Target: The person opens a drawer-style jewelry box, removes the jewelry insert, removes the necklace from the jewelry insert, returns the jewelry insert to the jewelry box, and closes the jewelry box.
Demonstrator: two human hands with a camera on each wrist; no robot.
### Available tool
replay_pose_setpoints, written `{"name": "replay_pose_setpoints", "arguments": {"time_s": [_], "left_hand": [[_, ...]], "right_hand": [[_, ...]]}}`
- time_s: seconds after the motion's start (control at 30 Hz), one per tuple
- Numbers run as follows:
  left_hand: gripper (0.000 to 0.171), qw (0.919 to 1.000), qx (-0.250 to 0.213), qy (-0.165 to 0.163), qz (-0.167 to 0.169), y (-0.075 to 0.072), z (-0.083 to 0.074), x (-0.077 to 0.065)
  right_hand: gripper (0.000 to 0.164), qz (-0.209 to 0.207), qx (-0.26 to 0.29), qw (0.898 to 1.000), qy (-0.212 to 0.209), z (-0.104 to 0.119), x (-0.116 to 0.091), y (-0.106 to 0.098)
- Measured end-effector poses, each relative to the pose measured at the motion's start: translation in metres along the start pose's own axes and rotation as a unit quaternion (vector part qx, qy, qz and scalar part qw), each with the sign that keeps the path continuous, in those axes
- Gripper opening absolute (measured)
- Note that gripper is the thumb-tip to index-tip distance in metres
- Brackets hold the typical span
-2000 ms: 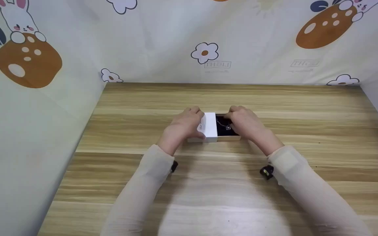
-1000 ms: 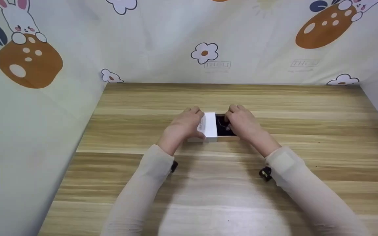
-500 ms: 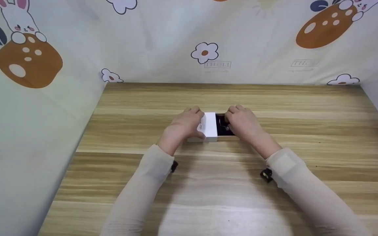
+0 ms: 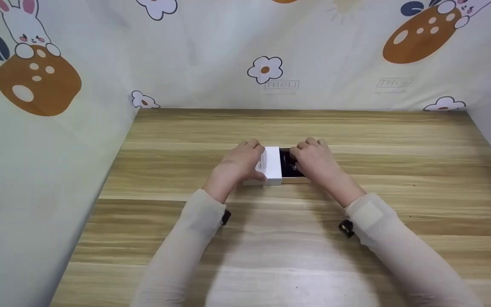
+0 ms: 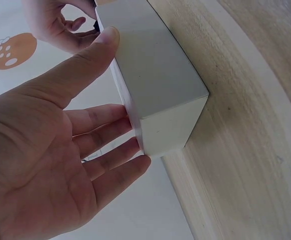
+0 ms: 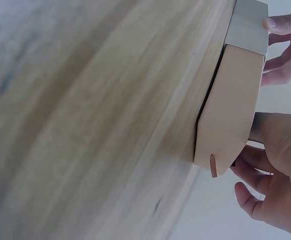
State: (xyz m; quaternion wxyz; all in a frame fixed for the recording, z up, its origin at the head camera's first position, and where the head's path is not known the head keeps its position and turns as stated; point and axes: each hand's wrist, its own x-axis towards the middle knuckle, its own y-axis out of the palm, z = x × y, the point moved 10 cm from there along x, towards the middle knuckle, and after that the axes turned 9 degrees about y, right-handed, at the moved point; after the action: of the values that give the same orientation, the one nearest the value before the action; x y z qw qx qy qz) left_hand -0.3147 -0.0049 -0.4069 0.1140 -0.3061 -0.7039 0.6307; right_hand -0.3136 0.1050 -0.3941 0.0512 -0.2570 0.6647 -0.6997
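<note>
Right hand (image 4: 318, 160) now covers more of the chain (image 4: 293, 167), likely handling it, grip hidden; left hand (image 4: 241, 163) holds the white cover (image 4: 273, 166)

A striped, light-brown wood-grain counter (image 4: 390, 145) meets an off-white printed back wall covering (image 4: 211, 51), lightly creased. On the matching left wall covering (image 4: 79, 162), a white cartoon rabbit (image 4: 20, 21) tops a rounded, white-spotted orange-brown fruit (image 4: 38, 83). A white, dark-outlined flower (image 4: 265, 70) marks the back; pale glare (image 4: 294, 273) brightens the counter's near middle.
</note>
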Motion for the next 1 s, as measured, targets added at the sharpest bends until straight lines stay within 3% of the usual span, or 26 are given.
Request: {"name": "replay_pose_setpoints", "arguments": {"time_s": [0.3, 0.5, 0.63, 0.8, 1.0], "left_hand": [[0.078, 0.9999, -0.009, -0.006, -0.005, 0.000, 0.001, -0.002], [0.079, 0.9999, -0.009, -0.004, -0.008, -0.001, 0.001, -0.002], [0.079, 1.0000, -0.005, 0.000, -0.008, -0.001, 0.000, -0.003], [0.079, 1.0000, -0.002, 0.002, -0.006, -0.002, 0.000, -0.003], [0.076, 1.0000, -0.003, 0.004, -0.003, -0.001, 0.000, -0.002]], "right_hand": [[0.018, 0.009, 0.044, 0.999, -0.002, -0.004, 0.001, 0.004], [0.018, 0.058, 0.132, 0.988, 0.046, -0.015, 0.004, 0.005], [0.021, 0.098, 0.220, 0.966, 0.096, -0.026, 0.005, 0.008], [0.024, 0.131, 0.320, 0.924, 0.163, -0.040, 0.005, 0.014], [0.025, 0.154, 0.398, 0.876, 0.225, -0.053, 0.004, 0.020]]}}
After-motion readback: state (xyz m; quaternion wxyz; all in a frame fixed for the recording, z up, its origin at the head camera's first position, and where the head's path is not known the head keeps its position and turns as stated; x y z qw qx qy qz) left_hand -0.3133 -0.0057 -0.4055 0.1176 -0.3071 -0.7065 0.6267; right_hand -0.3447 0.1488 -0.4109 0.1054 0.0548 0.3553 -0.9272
